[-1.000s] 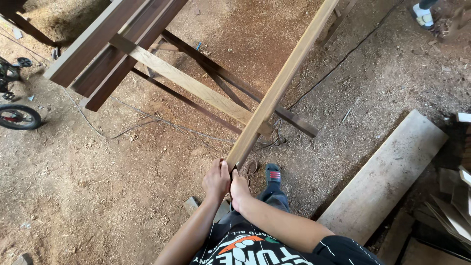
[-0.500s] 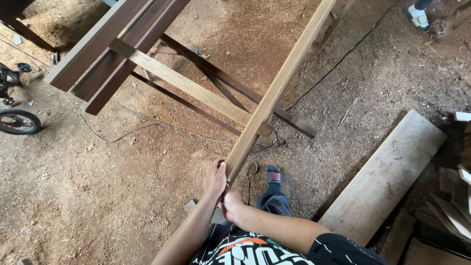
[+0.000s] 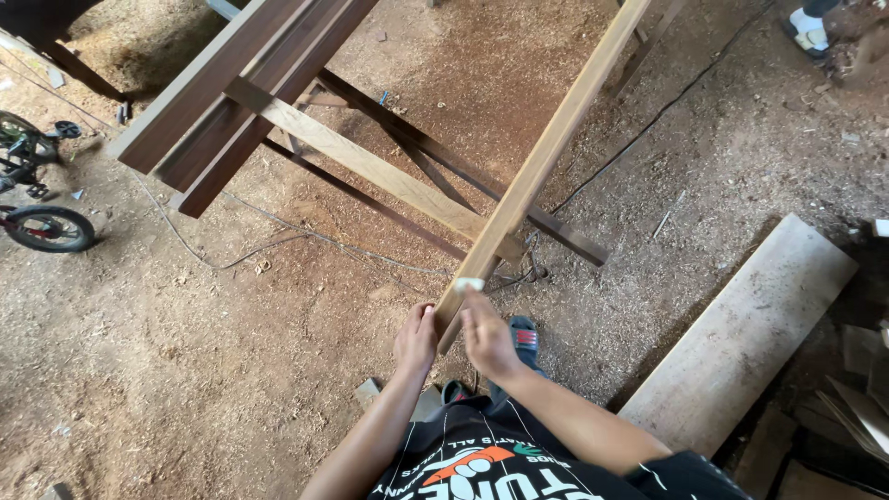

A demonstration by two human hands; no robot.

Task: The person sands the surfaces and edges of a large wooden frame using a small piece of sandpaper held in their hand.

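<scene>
A long light-brown wooden beam (image 3: 546, 153) runs from the top right down to just in front of me. My left hand (image 3: 417, 340) grips its near end from the left side. My right hand (image 3: 486, 335) is on the right side of that end, fingers pinched on a small pale piece (image 3: 469, 284) pressed against the beam's top face. The beam rests across a pale crosspiece (image 3: 370, 167) of a wooden frame.
Dark planks (image 3: 231, 93) lie stacked at the upper left. A wide pale board (image 3: 741, 333) lies on the sawdust floor at the right. A small bicycle (image 3: 37, 194) stands at the left edge. Another person's foot (image 3: 807, 28) shows top right. A cable (image 3: 278, 236) trails across the floor.
My right hand has moved up from the beam's end onto its top face, holding the small pale piece there. My left hand stays on the end.
</scene>
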